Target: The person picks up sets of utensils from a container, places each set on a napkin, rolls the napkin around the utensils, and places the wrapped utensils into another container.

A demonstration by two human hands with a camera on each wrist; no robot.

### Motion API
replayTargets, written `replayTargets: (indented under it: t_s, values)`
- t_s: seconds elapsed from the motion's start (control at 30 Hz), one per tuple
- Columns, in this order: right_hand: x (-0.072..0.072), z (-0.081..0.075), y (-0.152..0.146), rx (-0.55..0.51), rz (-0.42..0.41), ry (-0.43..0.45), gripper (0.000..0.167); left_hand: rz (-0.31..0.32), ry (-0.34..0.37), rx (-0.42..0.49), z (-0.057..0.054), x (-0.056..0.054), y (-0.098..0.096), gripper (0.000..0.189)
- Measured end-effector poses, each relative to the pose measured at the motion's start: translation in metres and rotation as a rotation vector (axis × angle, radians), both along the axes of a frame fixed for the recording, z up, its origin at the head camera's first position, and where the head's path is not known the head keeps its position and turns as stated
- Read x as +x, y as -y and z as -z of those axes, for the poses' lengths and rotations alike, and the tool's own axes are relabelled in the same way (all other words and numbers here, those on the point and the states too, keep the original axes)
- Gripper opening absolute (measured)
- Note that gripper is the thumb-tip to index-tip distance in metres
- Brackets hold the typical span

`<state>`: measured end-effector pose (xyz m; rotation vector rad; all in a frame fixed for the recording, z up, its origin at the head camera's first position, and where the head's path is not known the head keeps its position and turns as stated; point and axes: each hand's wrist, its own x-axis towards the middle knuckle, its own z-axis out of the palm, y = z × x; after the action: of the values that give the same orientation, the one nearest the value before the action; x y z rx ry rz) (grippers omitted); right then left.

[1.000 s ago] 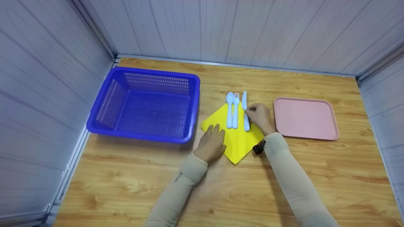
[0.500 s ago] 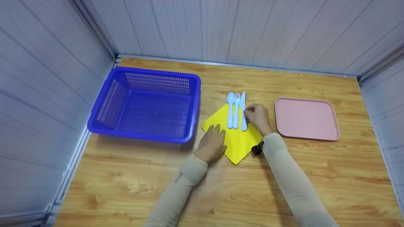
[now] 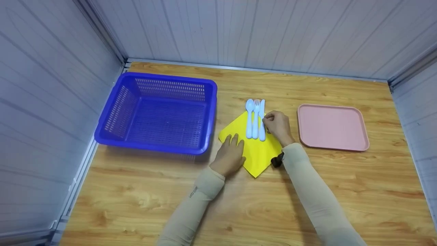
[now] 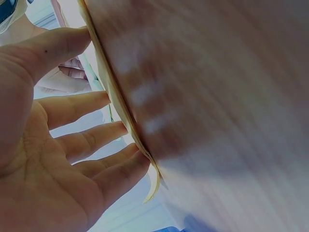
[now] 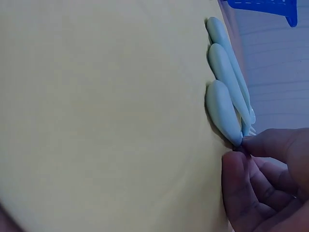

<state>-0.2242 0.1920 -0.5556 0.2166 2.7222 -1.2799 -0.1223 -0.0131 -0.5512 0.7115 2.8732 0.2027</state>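
Observation:
A light-blue spoon, fork and knife lie side by side, upper parts past the top corner of a yellow napkin. My right hand pinches the knife between thumb and curled fingers partway along; the right wrist view shows the three rounded handles, the knife's closest to the fingertips. Spread across the napkin's left side is my left hand, fingers extended. In the left wrist view its fingertips press on the napkin's edge.
To the left stands a blue perforated basket with nothing in it. A pink tray lies right of the right hand. Grey panels wall the wooden table at the back and both sides.
The knife has moved left with the right hand, from a gap beside the fork to close alongside it. The left hand stays in place on the napkin.

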Motion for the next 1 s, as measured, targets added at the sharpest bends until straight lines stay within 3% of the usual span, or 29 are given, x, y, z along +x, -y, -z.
replayTargets:
  t_s: [0.67, 0.87, 1.0]
  values:
    - [0.003, 0.0, -0.003, 0.029, 0.017, 0.0, 0.016, 0.006, 0.018, 0.014, 0.0, -0.003, -0.004, 0.06]
    - [0.009, -0.007, -0.004, 0.021, -0.048, 0.017, 0.022, -0.001, 0.034, 0.014, -0.002, -0.002, -0.001, 0.06]
    - [0.018, -0.014, -0.009, 0.073, -0.097, 0.001, 0.026, -0.003, 0.047, 0.028, -0.005, -0.003, 0.002, 0.058]
